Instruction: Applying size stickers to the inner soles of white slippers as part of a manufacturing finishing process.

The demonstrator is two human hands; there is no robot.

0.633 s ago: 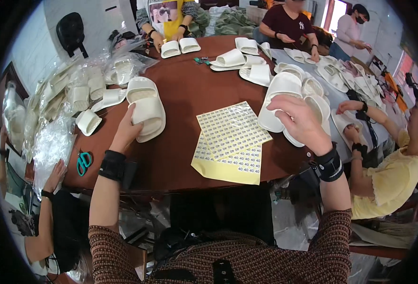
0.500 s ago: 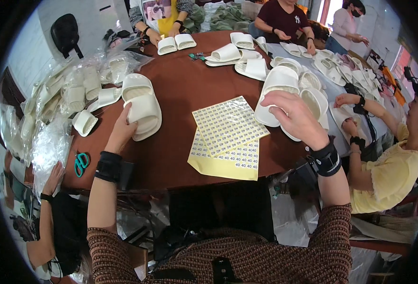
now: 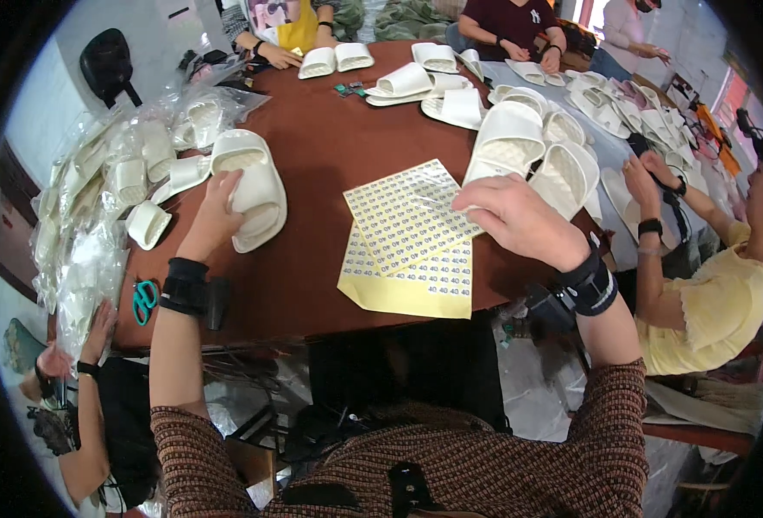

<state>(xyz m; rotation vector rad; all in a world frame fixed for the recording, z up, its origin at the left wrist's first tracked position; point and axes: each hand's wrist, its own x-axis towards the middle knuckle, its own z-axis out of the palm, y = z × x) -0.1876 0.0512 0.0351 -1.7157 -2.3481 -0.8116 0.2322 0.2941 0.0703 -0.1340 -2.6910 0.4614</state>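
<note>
A pair of white slide slippers (image 3: 265, 194) lies nested together on the left of the table. My left hand (image 3: 211, 217) grips the near slipper at its strap, with the fingers partly hidden. Before me are two overlapping yellow sheets of small printed stickers (image 3: 403, 216), the upper one lying askew. At the upper sheet's right edge my right hand (image 3: 528, 220) is closed in a pinch. Whatever its fingertips hold, if anything, is too small to make out. Just beyond that hand rest more white slippers (image 3: 507, 138).
Plastic-bagged slippers (image 3: 131, 177) are heaped at the left, with teal-handled scissors (image 3: 145, 300) nearby. Loose white slippers (image 3: 429, 82) lie toward the far side. Co-workers sit or stand around the brown table (image 3: 338, 138); one in a yellow top (image 3: 709, 302) is at the right.
My right hand has come down and left from above the slippers to the sticker sheet's edge, its fingers closing. My left hand has shifted slightly on the slipper pair.
</note>
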